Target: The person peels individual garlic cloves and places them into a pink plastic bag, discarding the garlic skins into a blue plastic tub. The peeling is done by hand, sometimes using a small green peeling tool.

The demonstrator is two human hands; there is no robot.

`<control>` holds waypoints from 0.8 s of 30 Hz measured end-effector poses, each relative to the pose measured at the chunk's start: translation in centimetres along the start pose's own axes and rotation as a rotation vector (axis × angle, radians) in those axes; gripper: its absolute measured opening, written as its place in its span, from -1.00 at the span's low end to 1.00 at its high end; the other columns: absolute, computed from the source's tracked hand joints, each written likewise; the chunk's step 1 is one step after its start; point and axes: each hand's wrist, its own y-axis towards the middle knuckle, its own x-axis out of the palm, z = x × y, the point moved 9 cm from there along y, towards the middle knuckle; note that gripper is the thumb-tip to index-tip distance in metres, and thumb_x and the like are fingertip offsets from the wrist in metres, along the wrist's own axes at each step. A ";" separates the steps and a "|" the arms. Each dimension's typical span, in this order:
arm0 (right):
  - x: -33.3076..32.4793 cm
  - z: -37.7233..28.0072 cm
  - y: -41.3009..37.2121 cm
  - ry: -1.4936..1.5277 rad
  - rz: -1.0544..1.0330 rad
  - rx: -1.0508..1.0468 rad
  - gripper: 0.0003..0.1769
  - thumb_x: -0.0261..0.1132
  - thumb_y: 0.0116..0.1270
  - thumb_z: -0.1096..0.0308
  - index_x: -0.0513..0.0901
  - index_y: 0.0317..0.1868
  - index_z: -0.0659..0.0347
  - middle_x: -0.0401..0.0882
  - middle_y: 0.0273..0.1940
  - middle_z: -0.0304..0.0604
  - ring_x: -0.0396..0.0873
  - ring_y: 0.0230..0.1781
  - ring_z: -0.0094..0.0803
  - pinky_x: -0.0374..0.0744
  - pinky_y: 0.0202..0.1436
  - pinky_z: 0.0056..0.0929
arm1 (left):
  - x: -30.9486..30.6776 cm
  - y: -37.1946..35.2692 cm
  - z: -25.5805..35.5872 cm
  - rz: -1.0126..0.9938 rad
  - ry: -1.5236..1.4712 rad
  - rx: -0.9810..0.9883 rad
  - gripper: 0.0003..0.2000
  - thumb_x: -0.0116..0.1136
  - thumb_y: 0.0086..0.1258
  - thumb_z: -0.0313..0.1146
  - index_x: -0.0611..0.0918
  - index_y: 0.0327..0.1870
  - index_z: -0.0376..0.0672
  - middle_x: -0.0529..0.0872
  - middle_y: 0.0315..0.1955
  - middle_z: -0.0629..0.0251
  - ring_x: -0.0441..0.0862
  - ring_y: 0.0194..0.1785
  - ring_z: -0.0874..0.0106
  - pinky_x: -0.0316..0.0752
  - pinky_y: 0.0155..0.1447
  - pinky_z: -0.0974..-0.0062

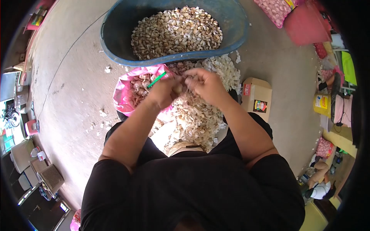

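My left hand (165,91) is closed around what looks like a garlic bulb, mostly hidden by blurred fingers. Close against it, my right hand (208,86) has its fingers bent into a pinch; what they grip is too small and smeared to make out. A narrow green strip (157,79) sticks out beside my left hand, over a pink bag (120,90) of whole garlic bulbs (140,84). Below both hands, a heap of papery garlic skins (196,119) covers my lap. Separated garlic cloves (177,32) fill the bottom of a blue tub (165,59) just ahead.
A cardboard box (256,98) stands right of my knee. Loose skins (103,113) dot the concrete floor, and a thin cable (63,57) crosses it at left. Filled pink mesh bags (273,9) lie at upper right. Another person (322,188) is at far lower right.
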 end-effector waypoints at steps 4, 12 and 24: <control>-1.6 2.5 0.7 0.741 0.021 0.166 -0.62 -0.10 0.35 0.12 0.45 -0.18 0.29 0.55 -0.40 -0.07 0.53 -0.43 -0.42 0.48 -0.41 -0.47 | 2.1 -1.1 14.1 0.410 1.000 0.664 -0.65 0.08 0.18 -0.24 0.50 -0.07 -0.25 0.56 -0.31 0.17 0.52 -0.25 0.47 0.43 -0.16 0.53; 1.4 2.5 -0.9 0.854 -0.152 0.283 -0.71 0.02 0.31 0.21 0.44 -0.11 0.24 0.50 -0.26 -0.15 0.52 -0.30 -0.41 0.53 -0.23 -0.39 | 9.0 -5.9 5.2 0.041 1.436 0.780 -0.76 0.22 0.07 -0.38 0.56 -0.25 -0.25 0.58 -0.34 0.12 0.57 -0.31 0.39 0.47 -0.21 0.47; 0.8 2.3 -0.8 -0.241 0.214 -0.087 -0.73 0.16 0.21 0.19 0.44 -0.36 0.27 0.52 -0.50 -0.02 0.55 -0.46 -0.24 0.47 -0.39 -0.37 | 2.9 -3.5 1.1 -0.042 0.712 0.393 -0.57 0.21 0.04 -0.53 0.34 -0.05 -0.35 0.52 -0.27 0.15 0.54 -0.22 0.44 0.53 -0.22 0.54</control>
